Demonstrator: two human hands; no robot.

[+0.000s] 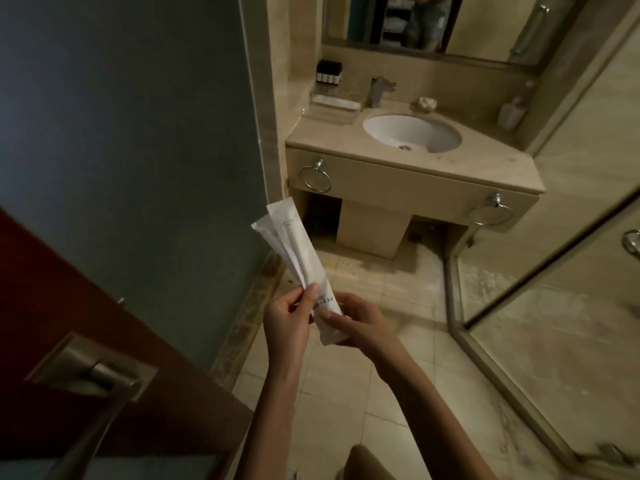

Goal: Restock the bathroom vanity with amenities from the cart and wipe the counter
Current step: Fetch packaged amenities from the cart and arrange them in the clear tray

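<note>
Head view only. My left hand (287,317) and right hand (360,323) are both on a small bunch of long white packets (294,244). The left pinches them between thumb and curled fingers just above the lower end. The right has thumb and fingers curled round the bottom end. The packets fan upward and tilt left, in the air over the tiled floor (346,393), well short of the vanity. I can't read the exact packet count or the print.

The vanity surface (485,161) is ahead, with a white oval sink (412,133) set into it and a faucet (379,91) behind the sink. A clear tray (334,105) sits at back left, and a rack of small dark bottles (329,76) stands behind it against the wall. A pale dispenser bottle (510,114) is at back right. Two towel rings (315,174) hang on the vanity front. The mirror (485,22) is above. A dark wooden door (52,289) with a metal handle (93,372) is on my left, and a glass shower panel (554,237) is on my right.
</note>
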